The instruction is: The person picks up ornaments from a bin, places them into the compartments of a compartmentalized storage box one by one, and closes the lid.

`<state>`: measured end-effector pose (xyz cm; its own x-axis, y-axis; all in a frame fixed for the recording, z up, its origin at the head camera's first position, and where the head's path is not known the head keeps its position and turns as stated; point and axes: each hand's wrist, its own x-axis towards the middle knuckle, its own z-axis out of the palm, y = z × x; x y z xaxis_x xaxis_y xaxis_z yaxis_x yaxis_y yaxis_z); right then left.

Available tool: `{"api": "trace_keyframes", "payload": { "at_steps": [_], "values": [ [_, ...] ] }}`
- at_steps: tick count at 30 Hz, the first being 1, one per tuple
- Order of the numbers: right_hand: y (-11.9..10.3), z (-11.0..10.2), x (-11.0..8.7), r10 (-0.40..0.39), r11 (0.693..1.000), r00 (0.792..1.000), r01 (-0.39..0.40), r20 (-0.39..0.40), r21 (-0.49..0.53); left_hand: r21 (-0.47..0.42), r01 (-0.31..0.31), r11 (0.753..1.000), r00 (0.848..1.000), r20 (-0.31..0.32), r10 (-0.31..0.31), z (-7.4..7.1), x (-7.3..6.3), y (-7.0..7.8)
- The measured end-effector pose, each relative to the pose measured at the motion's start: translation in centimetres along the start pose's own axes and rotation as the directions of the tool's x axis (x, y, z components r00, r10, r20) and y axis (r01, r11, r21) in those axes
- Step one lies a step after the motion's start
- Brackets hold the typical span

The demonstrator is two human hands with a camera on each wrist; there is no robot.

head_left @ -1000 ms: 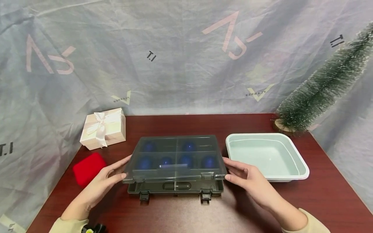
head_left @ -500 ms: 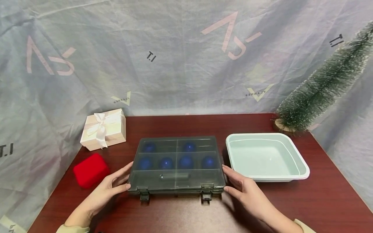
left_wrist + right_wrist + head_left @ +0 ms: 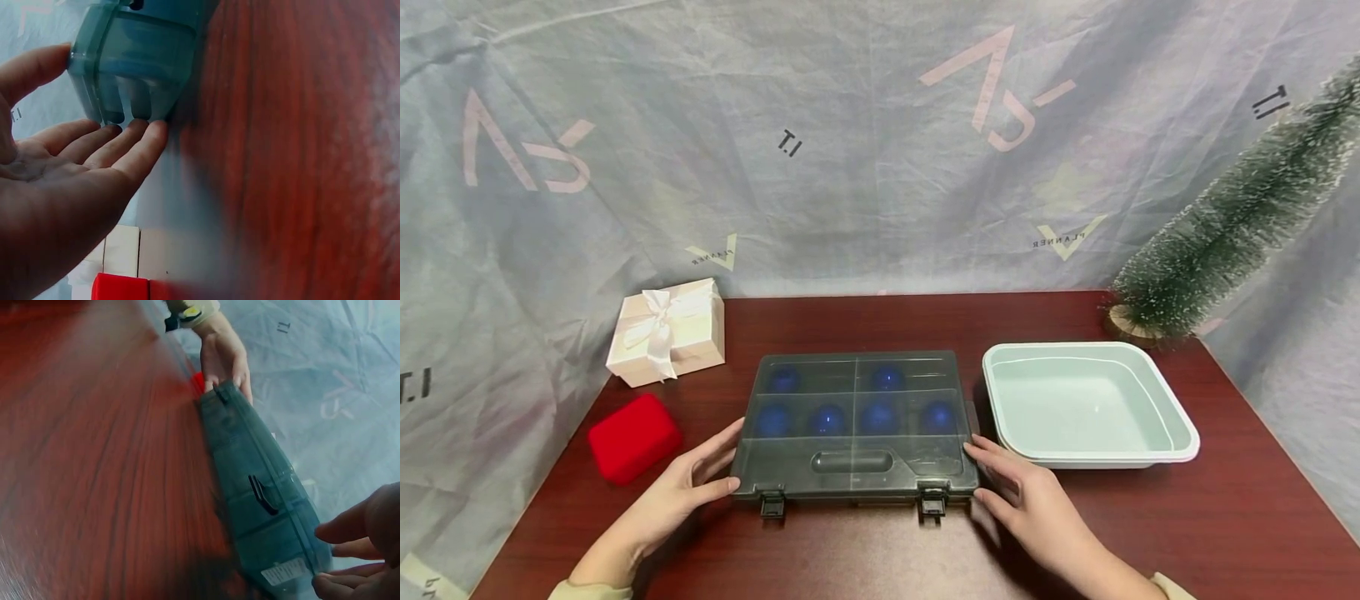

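Note:
A translucent dark organizer case [image 3: 850,458] lies in the middle of the table, its lid down on the base. Several blue balls [image 3: 828,419] show through the lid in the divided compartments. Two black latches [image 3: 772,505] stick out from its front edge, flipped outward. My left hand [image 3: 670,496] is at the case's left side, thumb by the front corner and fingers extended along the side wall; the left wrist view shows fingertips [image 3: 156,131] against that wall. On the opposite side my right hand [image 3: 1037,508] touches the right edge near the front corner with loosely extended fingers.
A pale green plastic tub [image 3: 1086,408] stands right of the case. To the left are a red box [image 3: 633,437] and a cream gift box [image 3: 667,332] with a ribbon bow. A small frosted tree [image 3: 1217,242] stands at the back right.
The lid, raised at its front one second ago, has come down onto the base. Both hands have lowered with it, staying at the sides. The right fingertips have shifted slightly toward the front.

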<state>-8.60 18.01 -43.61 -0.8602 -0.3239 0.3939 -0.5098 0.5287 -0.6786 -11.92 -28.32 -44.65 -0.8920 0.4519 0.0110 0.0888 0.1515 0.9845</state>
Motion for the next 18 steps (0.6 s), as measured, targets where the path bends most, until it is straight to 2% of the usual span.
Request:
{"api": "trace_keyframes", "payload": {
  "at_steps": [3,8,12,14,16,17,18],
  "values": [
    [0.2,0.0,0.0,-0.032,0.999,0.999,0.032,-0.009,-0.04,-0.026,0.001,1.0,1.0,0.007,-0.001,0.0,0.0,-0.1],
    [0.4,-0.2,0.0,-0.041,0.999,0.999,0.041,0.008,-0.017,-0.067,-0.001,0.998,1.0,0.023,0.002,0.1,0.0,-0.1],
    [0.5,-0.3,0.0,-0.029,1.0,0.999,0.029,0.02,0.008,-0.041,0.023,0.999,1.0,0.007,-0.023,0.3,0.1,0.2],
    [0.5,-0.4,0.0,-0.027,1.0,0.999,0.027,0.024,0.014,0.022,0.022,1.0,1.0,-0.023,-0.021,0.5,0.1,0.8],
    [0.4,-0.4,0.0,-0.032,0.999,0.999,0.031,0.024,0.01,0.18,-0.019,0.983,0.997,-0.072,0.032,1.0,0.1,1.6],
    [0.4,-0.4,0.0,-0.036,0.999,0.999,0.036,0.021,0.004,0.289,-0.047,0.956,0.992,-0.098,0.078,1.4,0.1,2.0],
    [0.4,-0.3,0.0,-0.04,0.999,0.999,0.041,0.017,-0.004,0.403,-0.073,0.912,0.984,-0.12,0.132,1.9,0.1,2.6]
  ]
}}
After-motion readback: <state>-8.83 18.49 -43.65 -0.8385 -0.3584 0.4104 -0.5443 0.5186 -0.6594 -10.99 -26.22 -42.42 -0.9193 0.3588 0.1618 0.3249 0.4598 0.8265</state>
